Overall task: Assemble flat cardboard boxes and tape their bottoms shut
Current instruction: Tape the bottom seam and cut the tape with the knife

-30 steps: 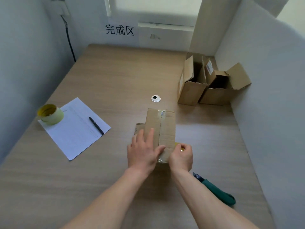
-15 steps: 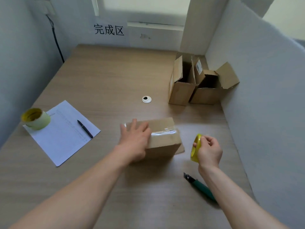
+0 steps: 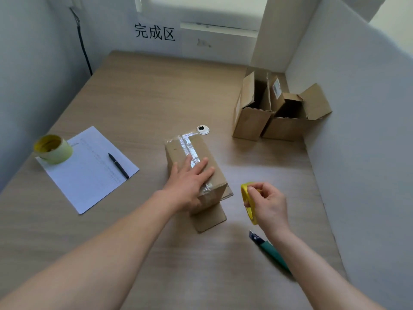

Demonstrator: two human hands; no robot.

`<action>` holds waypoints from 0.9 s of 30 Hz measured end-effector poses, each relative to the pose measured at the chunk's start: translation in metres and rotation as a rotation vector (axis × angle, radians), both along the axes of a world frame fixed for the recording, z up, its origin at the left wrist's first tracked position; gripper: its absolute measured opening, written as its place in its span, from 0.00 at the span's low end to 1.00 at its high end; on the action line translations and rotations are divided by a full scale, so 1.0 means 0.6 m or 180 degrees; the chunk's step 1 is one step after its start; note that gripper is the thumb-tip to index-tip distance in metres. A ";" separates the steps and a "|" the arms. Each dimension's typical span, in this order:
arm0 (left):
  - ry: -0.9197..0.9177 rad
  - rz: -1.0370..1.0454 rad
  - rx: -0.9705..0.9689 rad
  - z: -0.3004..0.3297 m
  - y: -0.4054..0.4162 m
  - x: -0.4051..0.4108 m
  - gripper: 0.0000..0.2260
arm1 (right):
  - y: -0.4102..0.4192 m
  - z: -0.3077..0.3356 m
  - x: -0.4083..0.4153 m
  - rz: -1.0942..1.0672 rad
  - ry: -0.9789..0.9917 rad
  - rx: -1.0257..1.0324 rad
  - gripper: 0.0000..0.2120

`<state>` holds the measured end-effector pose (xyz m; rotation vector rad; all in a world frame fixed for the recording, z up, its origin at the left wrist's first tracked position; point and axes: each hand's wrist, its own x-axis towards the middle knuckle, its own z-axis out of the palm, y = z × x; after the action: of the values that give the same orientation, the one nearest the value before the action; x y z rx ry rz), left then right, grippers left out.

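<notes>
Three characters, 完成区 [image 3: 154, 33], on wall.

three cardboard boxes: one taped box [image 3: 196, 159] and two open boxes [image 3: 252, 113] [image 3: 288, 124]. two tape rolls [image 3: 53, 148] [image 3: 249, 202]. one pen [image 3: 118, 165], one paper sheet [image 3: 89, 173], one utility knife [image 3: 271, 251].

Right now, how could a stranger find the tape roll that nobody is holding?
Look at the wooden table, near its left edge. A white paper sheet lies there, and the pale yellow tape roll stands on its far corner. Unlike the other roll, no hand touches it.
</notes>
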<state>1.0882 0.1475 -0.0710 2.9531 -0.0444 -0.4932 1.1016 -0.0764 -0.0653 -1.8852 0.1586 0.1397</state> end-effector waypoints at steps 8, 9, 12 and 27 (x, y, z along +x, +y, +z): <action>-0.1242 0.0097 -0.1677 0.015 -0.030 -0.103 0.36 | 0.004 -0.002 -0.060 0.1162 0.0358 -0.0871 0.04; -0.1326 0.0171 -0.2071 0.010 -0.042 -0.125 0.29 | 0.010 -0.004 -0.068 0.1322 0.0409 -0.0835 0.06; -0.1317 0.0437 -0.2598 -0.003 -0.073 -0.170 0.13 | 0.030 -0.007 -0.087 0.1774 0.0538 -0.0694 0.09; -0.0154 0.2179 -0.3620 0.017 -0.061 -0.191 0.06 | 0.053 0.014 -0.112 0.2393 0.0596 -0.0980 0.10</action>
<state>0.9739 0.1108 -0.0606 1.7048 0.4868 -0.1745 1.0346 -0.0449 -0.0570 -2.1532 -0.4353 0.8430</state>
